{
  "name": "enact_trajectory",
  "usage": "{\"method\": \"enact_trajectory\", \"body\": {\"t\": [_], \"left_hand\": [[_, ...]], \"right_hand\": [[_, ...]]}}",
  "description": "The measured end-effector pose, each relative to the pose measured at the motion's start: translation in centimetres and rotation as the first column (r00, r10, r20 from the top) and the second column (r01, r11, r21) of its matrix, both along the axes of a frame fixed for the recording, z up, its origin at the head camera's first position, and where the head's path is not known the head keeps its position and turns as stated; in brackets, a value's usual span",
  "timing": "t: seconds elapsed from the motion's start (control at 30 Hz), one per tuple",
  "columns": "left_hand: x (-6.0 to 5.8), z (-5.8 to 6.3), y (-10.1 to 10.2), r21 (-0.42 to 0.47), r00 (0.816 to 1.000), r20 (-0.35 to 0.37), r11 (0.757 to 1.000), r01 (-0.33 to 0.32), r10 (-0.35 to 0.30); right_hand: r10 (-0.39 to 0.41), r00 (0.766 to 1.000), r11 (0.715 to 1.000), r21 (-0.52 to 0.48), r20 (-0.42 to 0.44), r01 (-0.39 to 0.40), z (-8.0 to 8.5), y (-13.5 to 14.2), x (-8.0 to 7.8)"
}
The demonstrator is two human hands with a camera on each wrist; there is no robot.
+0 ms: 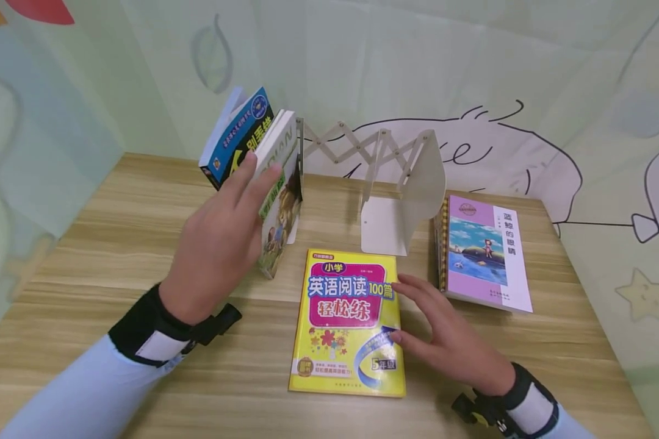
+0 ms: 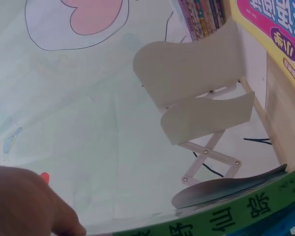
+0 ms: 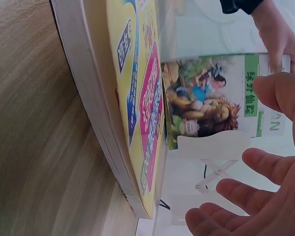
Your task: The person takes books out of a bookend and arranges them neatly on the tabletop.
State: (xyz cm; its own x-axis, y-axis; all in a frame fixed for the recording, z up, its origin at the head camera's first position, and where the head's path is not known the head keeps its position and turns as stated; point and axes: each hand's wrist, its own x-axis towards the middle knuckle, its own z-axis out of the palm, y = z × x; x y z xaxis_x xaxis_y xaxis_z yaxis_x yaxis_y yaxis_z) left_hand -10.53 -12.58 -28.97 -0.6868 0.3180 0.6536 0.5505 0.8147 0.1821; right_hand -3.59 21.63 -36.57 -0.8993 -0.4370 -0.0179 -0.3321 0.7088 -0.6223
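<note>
My left hand (image 1: 219, 231) holds the near edge of an upright white-and-green storybook (image 1: 282, 204), thumb on its cover side and fingers on the other side. A blue-and-black book (image 1: 236, 143) leans beside it on the left, partly hidden by the hand. In the right wrist view, the storybook's cover shows a lion and a girl. A yellow English reading book (image 1: 346, 366) lies flat in front. At its right edge is my right hand (image 1: 450, 341), fingers spread and grasping nothing; whether the fingertips touch the cover cannot be told.
A white folding bookend (image 1: 384, 222) with crossed metal slats (image 1: 343, 143) stands behind the yellow book. To its right lies a stack of books topped by a purple one (image 1: 486, 256). A patterned cloth (image 1: 329, 55) hangs behind the wooden table (image 1: 104, 256).
</note>
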Motion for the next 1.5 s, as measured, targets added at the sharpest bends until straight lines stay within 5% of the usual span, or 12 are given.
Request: {"method": "enact_trajectory", "body": {"t": [0.3,0.5,0.7,0.83,0.93,1.07,1.2,1.3,1.5], "left_hand": [[4.2,2.0,-0.8,-0.047,1.000,0.023,0.999,0.019,-0.018],[6.6,2.4,-2.0,-0.088,0.991,-0.026,0.988,0.127,-0.129],[7.8,1.9,-2.4,-0.026,0.964,-0.057,0.966,0.258,-0.259],[7.9,1.7,-2.3,0.060,0.914,-0.061,0.913,0.404,-0.400],[7.6,1.6,-2.1,0.167,0.843,-0.009,0.830,0.532,-0.538],[7.5,1.7,-1.6,0.284,0.759,0.082,0.745,0.604,-0.646],[7.5,1.8,-1.2,0.343,0.706,0.125,0.698,0.628,-0.697],[7.5,1.6,-1.0,0.368,0.684,0.136,0.677,0.637,-0.717],[7.3,1.4,-0.4,0.388,0.692,0.129,0.678,0.624,-0.710]], "right_hand": [[0.009,1.000,1.000,-0.006,-0.009,-0.009,-0.1,0.1,0.0],[0.008,1.000,1.000,-0.006,-0.004,-0.008,-0.1,0.1,0.1],[0.013,1.000,0.999,-0.039,-0.014,-0.014,-0.1,0.1,0.0],[0.027,0.999,0.993,-0.114,-0.033,-0.031,-0.1,0.0,-0.1],[0.055,0.996,0.985,-0.158,-0.063,-0.064,-0.1,0.0,-0.1],[0.115,0.993,0.971,-0.207,-0.030,-0.119,0.3,-0.3,0.0],[0.182,0.983,0.938,-0.308,0.041,-0.161,0.6,-0.6,0.3],[0.201,0.979,0.906,-0.387,0.033,-0.173,0.4,-0.6,0.6],[0.190,0.981,0.864,-0.467,-0.043,-0.188,-0.2,-0.5,1.1]]}}
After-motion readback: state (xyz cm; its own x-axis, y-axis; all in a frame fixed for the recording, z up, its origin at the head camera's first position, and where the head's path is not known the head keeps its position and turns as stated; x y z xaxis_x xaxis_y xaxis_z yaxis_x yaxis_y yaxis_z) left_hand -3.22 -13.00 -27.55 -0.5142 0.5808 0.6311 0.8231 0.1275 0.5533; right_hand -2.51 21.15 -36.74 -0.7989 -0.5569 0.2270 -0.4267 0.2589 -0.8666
